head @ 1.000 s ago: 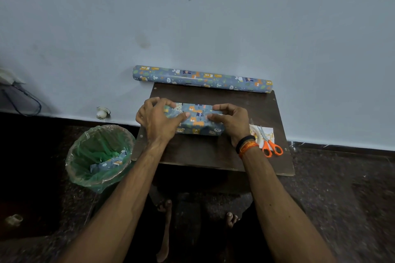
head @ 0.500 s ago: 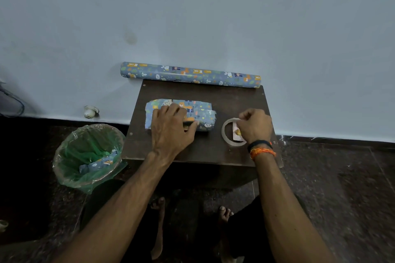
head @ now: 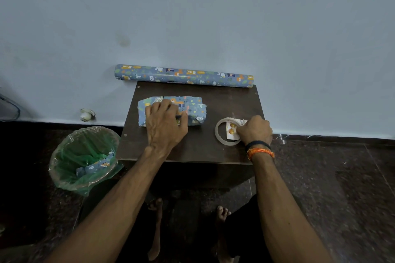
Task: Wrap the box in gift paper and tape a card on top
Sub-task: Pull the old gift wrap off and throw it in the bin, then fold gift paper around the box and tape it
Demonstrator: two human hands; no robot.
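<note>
Currently left fingers (head: 162, 106) are lying spread and nearly straight on the wrapped box (head: 172, 110), pressing it down; left hand (head: 165, 125) is covering the box's front middle, so the paper seam there is hidden. Right fingers are curling in at the tape roll (head: 227, 131), pinching at its right rim; the fingertips themselves are tucked under the right hand (head: 255, 129), so the exact grip is hard to make out. A loose wisp of tape seems to be sticking up above the knuckles, blurry. Card (head: 232, 131) is lying inside the roll's ring, partly covered by the hand. Box is sitting left of centre on the brown surface (head: 224, 100), well apart from the roll. Gift paper roll (head: 183, 76) is lying along the surface's far edge against the wall. Bin (head: 85, 156) with a green liner is standing on the floor to the left, paper scraps inside.

Versus half a second ago: left hand is staying flat on the box, right hand is staying at the tape roll, slightly shifted; scissors seen a second ago are no longer showing.
</note>
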